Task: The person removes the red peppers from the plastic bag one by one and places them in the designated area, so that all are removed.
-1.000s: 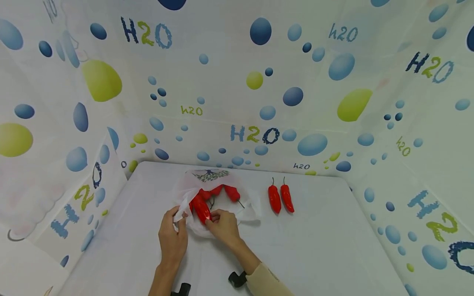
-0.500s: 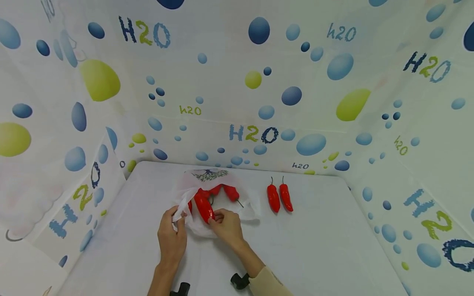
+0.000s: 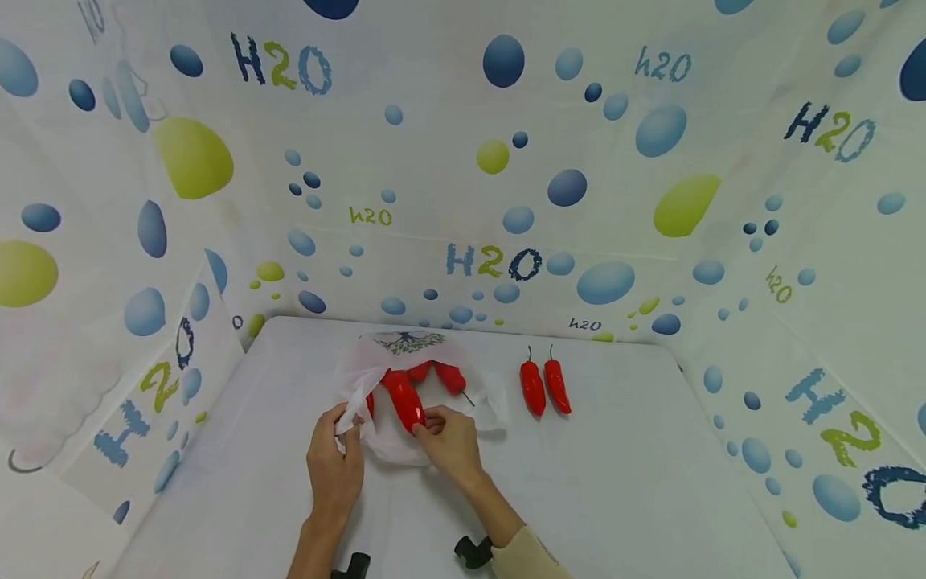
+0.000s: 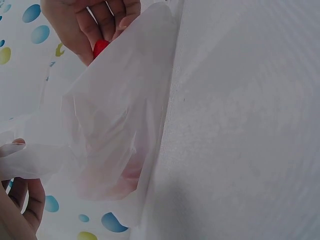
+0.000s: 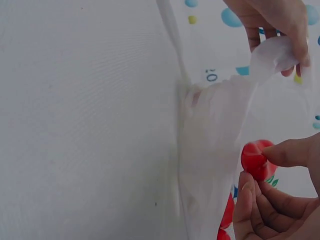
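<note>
A thin white plastic bag (image 3: 394, 452) with a printed tree lies on the table, its mouth facing me. My left hand (image 3: 336, 462) pinches the bag's edge at the left and holds it up. Between the thumb and fingers of my right hand (image 3: 452, 444) is the lower end of a red chili pepper (image 3: 403, 402), whose upper end is still under the bag's edge. The right wrist view shows that pinched pepper end (image 5: 257, 159) close up. Several other red peppers, among them one with a green stem (image 3: 452, 379), lie inside the bag, partly covered.
Two red chili peppers (image 3: 533, 389) lie side by side on the white table (image 3: 615, 482), right of the bag. Behind and beside the table hang white curtains (image 3: 434, 161) printed with blue and green drops. A dark camera mount (image 3: 473, 552) sits at my right wrist.
My right hand has drawn the pinched pepper a little to the right and slightly upward in the bag's mouth. The left hand keeps its grip on the bag's edge.
</note>
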A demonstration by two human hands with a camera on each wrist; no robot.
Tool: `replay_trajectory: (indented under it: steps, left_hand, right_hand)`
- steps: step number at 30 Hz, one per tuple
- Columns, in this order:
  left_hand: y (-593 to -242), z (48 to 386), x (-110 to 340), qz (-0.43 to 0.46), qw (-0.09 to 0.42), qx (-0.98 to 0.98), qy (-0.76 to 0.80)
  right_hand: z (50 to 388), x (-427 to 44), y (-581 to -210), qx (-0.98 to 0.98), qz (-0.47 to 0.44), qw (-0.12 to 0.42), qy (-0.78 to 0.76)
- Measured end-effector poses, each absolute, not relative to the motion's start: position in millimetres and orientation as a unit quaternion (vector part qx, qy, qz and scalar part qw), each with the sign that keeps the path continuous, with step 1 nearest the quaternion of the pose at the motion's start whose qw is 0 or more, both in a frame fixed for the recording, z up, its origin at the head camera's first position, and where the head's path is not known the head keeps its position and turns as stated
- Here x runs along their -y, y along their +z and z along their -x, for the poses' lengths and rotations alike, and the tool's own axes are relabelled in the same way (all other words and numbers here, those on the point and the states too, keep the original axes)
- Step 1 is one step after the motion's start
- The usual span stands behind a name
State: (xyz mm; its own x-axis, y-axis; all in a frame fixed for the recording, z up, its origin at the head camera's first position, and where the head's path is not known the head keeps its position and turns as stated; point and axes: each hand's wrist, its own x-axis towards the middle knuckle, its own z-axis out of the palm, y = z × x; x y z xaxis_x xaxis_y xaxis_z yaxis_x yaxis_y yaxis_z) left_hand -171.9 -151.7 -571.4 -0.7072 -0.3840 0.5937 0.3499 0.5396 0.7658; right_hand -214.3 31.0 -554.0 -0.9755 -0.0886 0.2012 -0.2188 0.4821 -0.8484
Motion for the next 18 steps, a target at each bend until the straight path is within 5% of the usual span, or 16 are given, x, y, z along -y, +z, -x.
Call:
replay_trajectory:
  steps: [18]
  left_hand:
    - [-571, 171, 151, -0.011, 0.386, 0.786, -0.483]
  right_hand:
    - [209, -42, -548, 0.837, -0.076, 0.074, 0.537]
